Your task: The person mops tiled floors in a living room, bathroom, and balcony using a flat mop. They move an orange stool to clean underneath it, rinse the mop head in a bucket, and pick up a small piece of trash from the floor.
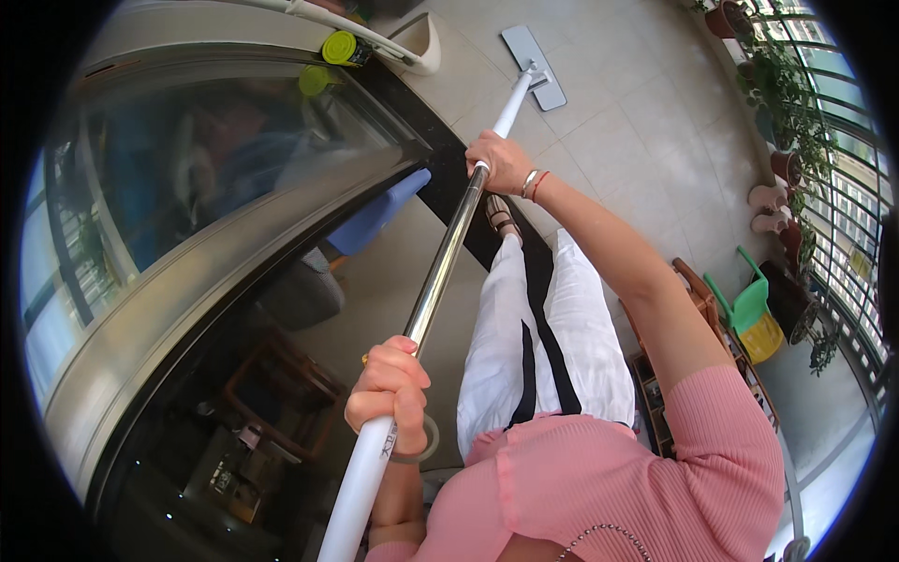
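Observation:
A flat mop [441,272] with a white and chrome pole slants across the view, from the lower edge up to its flat grey head [534,67], which rests on the tiled floor. My left hand [389,393] wraps round the lower, nearer part of the pole, where white grip meets chrome. Farther along, my right hand [501,161] is closed round the pole where chrome meets the white section. A silver bracelet and a red cord circle my right wrist. Nothing else is in either hand.
Glass sliding door panels [234,178] and a dark threshold [440,140] lie to the left. A blue chair [379,214] stands beyond the frame. Potted plants [787,112] line the railing at right, near pink slippers [768,208] and a green-yellow child's chair [752,309]. A white bin [426,47] stands far left.

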The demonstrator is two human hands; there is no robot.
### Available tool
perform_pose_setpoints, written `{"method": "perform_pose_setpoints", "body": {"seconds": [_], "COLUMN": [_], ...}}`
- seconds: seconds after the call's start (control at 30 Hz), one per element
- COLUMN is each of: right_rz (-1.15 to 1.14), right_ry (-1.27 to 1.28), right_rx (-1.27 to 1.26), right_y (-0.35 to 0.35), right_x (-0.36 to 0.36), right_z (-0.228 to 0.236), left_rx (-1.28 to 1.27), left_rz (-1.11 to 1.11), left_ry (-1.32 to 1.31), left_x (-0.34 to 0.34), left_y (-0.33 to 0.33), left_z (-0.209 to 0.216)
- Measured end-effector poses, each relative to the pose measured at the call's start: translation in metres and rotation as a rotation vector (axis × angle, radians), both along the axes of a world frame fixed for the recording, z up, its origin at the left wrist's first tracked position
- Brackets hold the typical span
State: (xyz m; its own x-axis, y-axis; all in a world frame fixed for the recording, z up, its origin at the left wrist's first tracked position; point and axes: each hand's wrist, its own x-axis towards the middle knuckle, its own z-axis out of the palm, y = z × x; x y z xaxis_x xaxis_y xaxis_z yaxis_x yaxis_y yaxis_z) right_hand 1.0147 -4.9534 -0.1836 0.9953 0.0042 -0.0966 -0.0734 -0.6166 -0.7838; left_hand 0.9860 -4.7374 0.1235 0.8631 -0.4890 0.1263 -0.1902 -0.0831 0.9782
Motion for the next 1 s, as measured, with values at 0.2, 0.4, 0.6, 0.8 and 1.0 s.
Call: {"method": "perform_pose_setpoints", "body": {"seconds": [0.2, 0.4, 0.6, 0.8, 1.0], "right_rz": [0.277, 0.342, 0.063, -0.287, -0.518], "right_ry": [0.057, 0.161, 0.119, 0.213, 0.279], "right_rx": [0.027, 0.075, 0.106, 0.010, -0.080], "right_y": [0.091, 0.118, 0.079, 0.023, -0.050], "right_x": [0.018, -0.002, -0.033, -0.130, -0.240], "right_z": [0.033, 0.059, 0.084, 0.072, 0.003], "left_rx": [0.099, 0.121, -0.005, -0.203, -0.414], "left_rz": [0.331, 0.350, -0.052, -0.346, -0.606], "left_ry": [0.017, 0.017, -0.081, 0.181, 0.304], "left_x": [-0.037, -0.044, 0.001, 0.006, -0.029], "left_y": [0.043, 0.056, 0.046, 0.008, -0.078], "left_z": [0.039, 0.067, 0.072, 0.032, -0.058]}}
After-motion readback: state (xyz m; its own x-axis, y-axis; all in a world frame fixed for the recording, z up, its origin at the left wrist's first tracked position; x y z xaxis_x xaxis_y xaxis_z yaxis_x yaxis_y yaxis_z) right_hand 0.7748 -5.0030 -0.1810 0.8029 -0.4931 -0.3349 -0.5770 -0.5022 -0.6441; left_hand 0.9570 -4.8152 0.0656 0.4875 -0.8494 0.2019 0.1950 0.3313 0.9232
